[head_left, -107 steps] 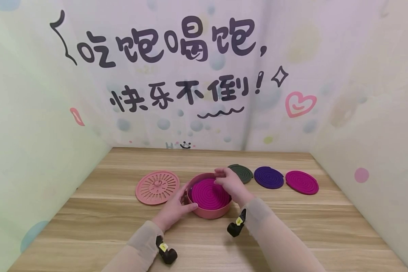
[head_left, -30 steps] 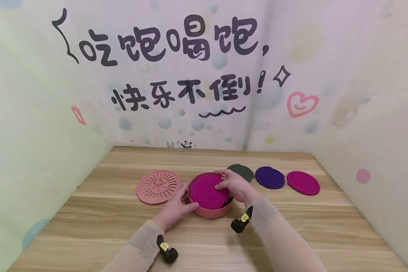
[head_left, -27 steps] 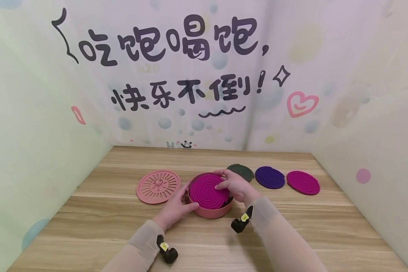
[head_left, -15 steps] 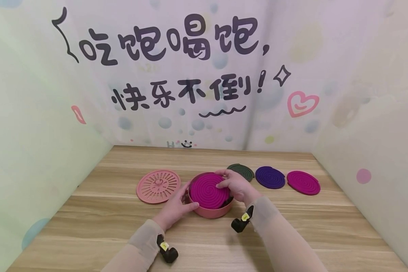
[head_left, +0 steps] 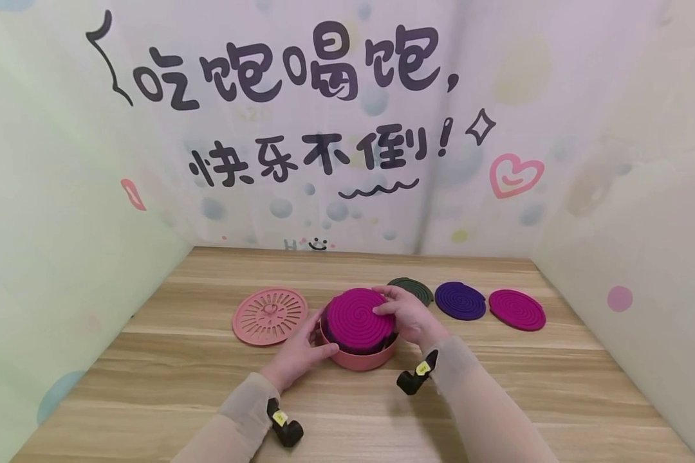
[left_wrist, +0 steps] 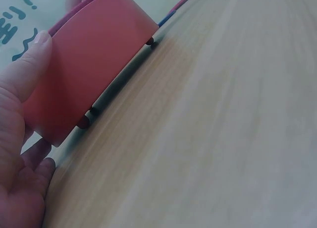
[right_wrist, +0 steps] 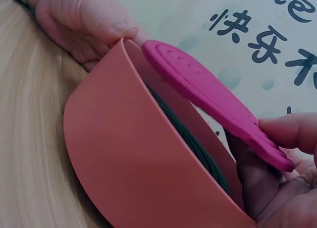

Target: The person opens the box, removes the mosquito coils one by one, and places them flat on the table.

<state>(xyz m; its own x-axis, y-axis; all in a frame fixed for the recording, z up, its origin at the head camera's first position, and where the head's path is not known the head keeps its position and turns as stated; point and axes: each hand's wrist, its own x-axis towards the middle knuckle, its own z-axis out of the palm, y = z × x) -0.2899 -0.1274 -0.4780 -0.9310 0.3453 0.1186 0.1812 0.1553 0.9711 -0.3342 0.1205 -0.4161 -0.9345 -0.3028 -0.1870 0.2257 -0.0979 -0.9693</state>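
My right hand (head_left: 412, 315) pinches a magenta mosquito coil (head_left: 361, 318) at its right edge, thumb on top and fingers underneath. In the right wrist view the coil (right_wrist: 198, 89) is tilted above the opening of a round pink tin (right_wrist: 129, 148). Dark green coils (right_wrist: 190, 139) lie inside that tin. My left hand (head_left: 301, 357) holds the left side of the tin (head_left: 361, 361), its thumb at the rim. The left wrist view shows the tin (left_wrist: 94, 59) on small feet, with the left thumb (left_wrist: 32, 64) against its wall.
A pink slotted lid (head_left: 270, 316) with a small knob lies left of the tin. Behind and to the right, a green coil (head_left: 411, 290), a purple coil (head_left: 460, 300) and another magenta coil (head_left: 517, 310) lie in a row on the wooden table (head_left: 347, 424). Printed cloth walls enclose the table.
The magenta coil, earlier lying within the tin's rim, has been tilted and raised above it by my right hand, which moved slightly up and right. My left hand has stayed at the tin.
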